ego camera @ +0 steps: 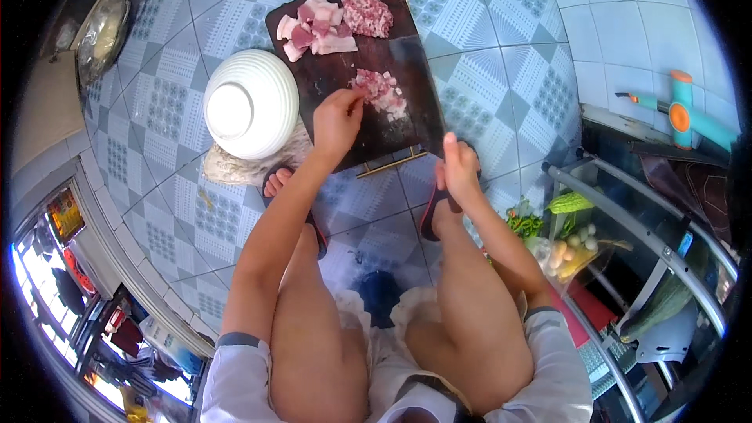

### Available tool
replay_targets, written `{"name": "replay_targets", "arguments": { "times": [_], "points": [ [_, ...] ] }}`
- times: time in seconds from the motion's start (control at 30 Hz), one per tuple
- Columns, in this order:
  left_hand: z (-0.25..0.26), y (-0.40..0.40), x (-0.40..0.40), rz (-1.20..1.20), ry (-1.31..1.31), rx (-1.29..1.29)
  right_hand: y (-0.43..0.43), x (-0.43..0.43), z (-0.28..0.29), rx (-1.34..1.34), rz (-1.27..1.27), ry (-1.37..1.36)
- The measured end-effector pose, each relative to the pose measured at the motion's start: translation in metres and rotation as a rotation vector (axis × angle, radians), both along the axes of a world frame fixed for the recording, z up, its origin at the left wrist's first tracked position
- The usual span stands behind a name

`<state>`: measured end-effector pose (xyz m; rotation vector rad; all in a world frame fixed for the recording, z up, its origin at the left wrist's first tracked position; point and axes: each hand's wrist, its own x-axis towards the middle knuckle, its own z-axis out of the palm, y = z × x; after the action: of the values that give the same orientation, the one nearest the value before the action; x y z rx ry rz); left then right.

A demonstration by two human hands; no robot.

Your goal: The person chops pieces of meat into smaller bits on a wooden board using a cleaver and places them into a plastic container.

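A dark cutting board [329,79] lies on the floor before me, with a metal handle [392,165] at its near edge. My left hand [338,123] reaches over it, fingertips bunched against a small heap of chopped meat [382,93]. Whether a piece is pinched there is hidden. My right hand [460,170] is closed around the handle end of a cleaver, beside the board's near right corner. Its broad dark blade [420,79] extends along the board's right side, right of the chopped meat. Sliced fatty pork [317,29] and a mound of minced meat [366,13] occupy the far end.
An upturned white bowl [276,100] stands left of the board, by a pale, stained cloth-like item [241,164]. My sandalled feet flank the near edge. On the right, a metal rack [640,235] holds vegetables and eggs. A teal-orange tool [681,114] rests against the tiled wall.
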<state>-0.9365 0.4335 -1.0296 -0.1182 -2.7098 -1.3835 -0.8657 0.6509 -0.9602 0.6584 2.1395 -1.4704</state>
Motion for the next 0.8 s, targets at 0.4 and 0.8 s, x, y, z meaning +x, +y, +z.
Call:
{"name": "replay_targets", "arguments": {
  "times": [0.4, 0.8],
  "points": [
    [-0.002, -0.009, -0.017, 0.069, -0.137, -0.166, -0.021, 0.011, -0.058, -0.58, -0.285, -0.195],
    [0.015, 0.017, -0.009, 0.095, -0.101, -0.041, -0.073, -0.022, -0.028, -0.202, -0.125, 0.01]
  ]
}}
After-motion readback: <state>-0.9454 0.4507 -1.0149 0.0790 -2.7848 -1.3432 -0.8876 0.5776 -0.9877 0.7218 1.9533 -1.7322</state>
